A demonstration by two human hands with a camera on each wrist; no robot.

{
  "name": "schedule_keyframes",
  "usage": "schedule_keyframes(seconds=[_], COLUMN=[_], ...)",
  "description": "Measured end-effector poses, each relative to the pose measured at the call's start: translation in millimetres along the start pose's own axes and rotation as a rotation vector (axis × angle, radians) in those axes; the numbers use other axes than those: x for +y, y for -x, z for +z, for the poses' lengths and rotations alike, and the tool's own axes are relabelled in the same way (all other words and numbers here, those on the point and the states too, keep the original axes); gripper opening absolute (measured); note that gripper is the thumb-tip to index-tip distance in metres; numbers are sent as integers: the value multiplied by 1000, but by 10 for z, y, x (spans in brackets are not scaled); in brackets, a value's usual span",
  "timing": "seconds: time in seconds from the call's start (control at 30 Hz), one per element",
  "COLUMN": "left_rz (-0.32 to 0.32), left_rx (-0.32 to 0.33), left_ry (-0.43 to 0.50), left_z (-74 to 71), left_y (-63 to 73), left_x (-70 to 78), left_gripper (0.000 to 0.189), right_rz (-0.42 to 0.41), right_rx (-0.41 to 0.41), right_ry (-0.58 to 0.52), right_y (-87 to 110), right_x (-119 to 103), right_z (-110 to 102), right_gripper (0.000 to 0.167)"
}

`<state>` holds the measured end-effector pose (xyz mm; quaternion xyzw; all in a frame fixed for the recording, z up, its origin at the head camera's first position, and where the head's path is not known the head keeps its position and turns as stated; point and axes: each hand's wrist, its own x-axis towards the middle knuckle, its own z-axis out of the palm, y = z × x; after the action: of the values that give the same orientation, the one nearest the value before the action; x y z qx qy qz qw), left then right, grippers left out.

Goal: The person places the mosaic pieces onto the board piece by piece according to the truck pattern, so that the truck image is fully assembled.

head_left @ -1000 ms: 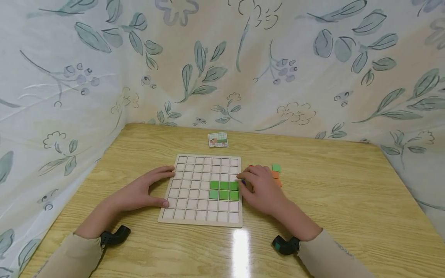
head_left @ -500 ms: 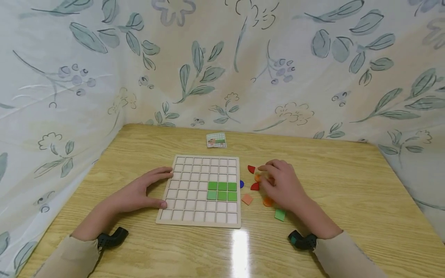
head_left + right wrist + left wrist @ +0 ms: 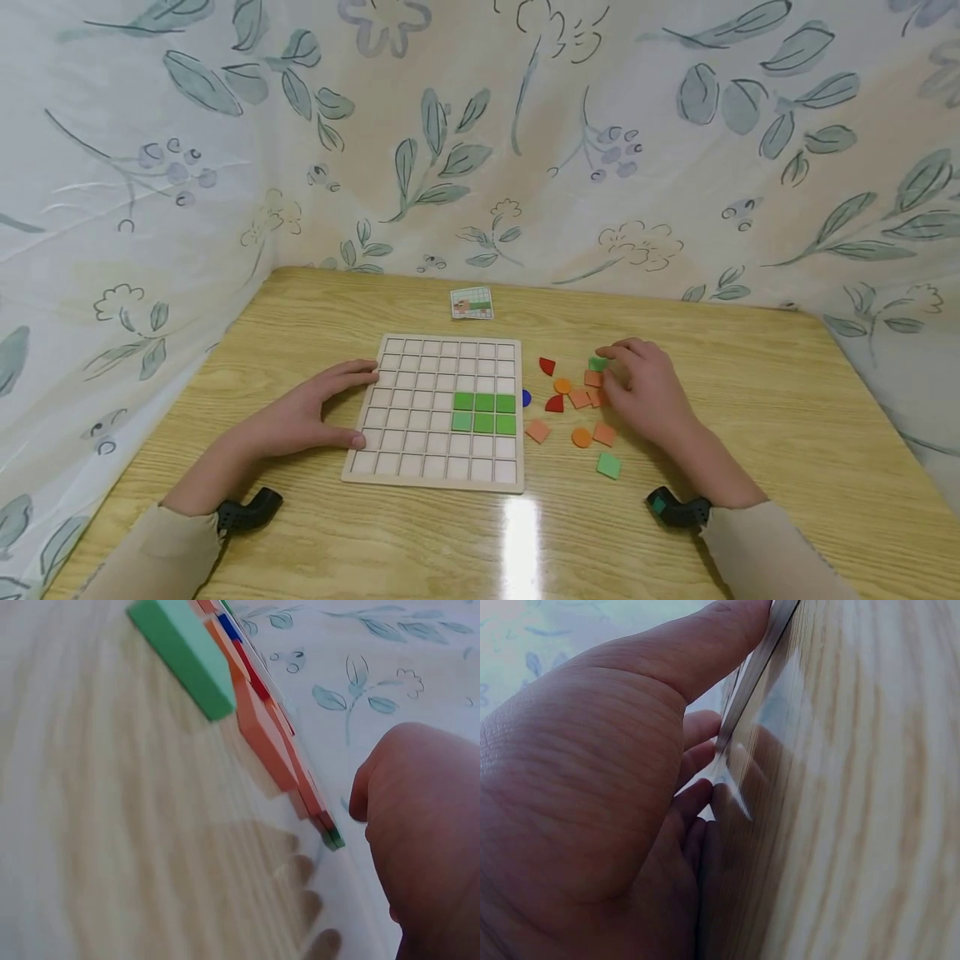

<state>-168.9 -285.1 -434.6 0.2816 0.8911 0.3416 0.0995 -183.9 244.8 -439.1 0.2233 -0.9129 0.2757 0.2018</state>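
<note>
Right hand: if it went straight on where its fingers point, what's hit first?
Likely the far loose green tile, right by the fingers of the right hand. Depth is unclear in the head view; they may already touch.

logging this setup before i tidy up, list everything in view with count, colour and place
Table: 1, yellowish wood, beneath
Grid board: 1, pale wood, on table
Board squares: 6, green, one paler, board's right side
Loose green squares: 2, green, right of board
Orange squares: at least 5, orange, right of board
Discs: 2, orange, right of board
Quarter-circles: 2, red, right of board
Blue piece: 1, blue, board's right edge
Card: 1, multicoloured, beyond board
Backdrop: 1, pale floral, behind table
Wrist devices: 2, black, at wrists
Sleeves: 2, beige, bottom of view
Left grip: 1, board's left edge
Right grip: 1, by loose pieces
</note>
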Motion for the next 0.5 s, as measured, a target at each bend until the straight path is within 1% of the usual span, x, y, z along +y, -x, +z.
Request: schedule_keyframes(seconds=[0.13, 0.33, 0.5], left_rz=[-8, -3, -3], left_rx=[-3, -3, -8], left_ry=[2, -4, 1], left_z=[2, 2, 2], left_y=[-1, -6, -5], left_x=[4, 10, 23], left_gripper=[93, 92, 91], right_rz=[40, 105, 123], right_rx=[-33, -102, -120], right_ry=[-3, -38, -51], right_y=[3, 14, 15], right_x=[42, 96, 110], right_z=[-12, 7, 20], right_gripper=[30, 37, 35])
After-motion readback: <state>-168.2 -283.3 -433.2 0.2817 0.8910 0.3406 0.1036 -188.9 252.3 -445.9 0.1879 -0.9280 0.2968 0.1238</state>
